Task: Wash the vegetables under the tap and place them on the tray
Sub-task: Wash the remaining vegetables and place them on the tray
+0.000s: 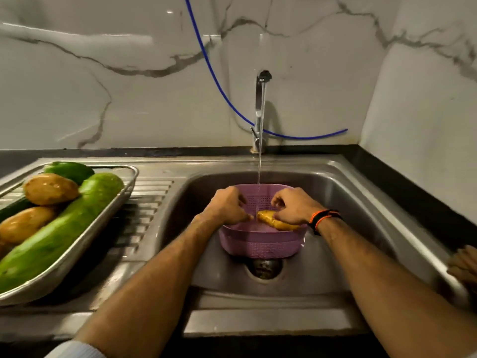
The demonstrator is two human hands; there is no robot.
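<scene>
Water runs from the steel tap (260,99) into a purple plastic basket (260,241) in the sink (348,202). Over the basket, under the stream, my right hand (294,205) grips a yellow-brown potato (277,221). My left hand (227,206) has curled fingers and touches the potato's left end with its thumb. On the drainboard at the left stands a steel tray (85,241) holding a long green gourd (62,233), two potatoes (50,188) (25,223), a green capsicum (71,170) and a dark cucumber (13,209).
A blue hose (219,81) hangs across the marble wall behind the tap. The sink drain (264,267) lies just in front of the basket. Another person's hand (464,264) rests on the sink's right rim. Black counter borders the sink.
</scene>
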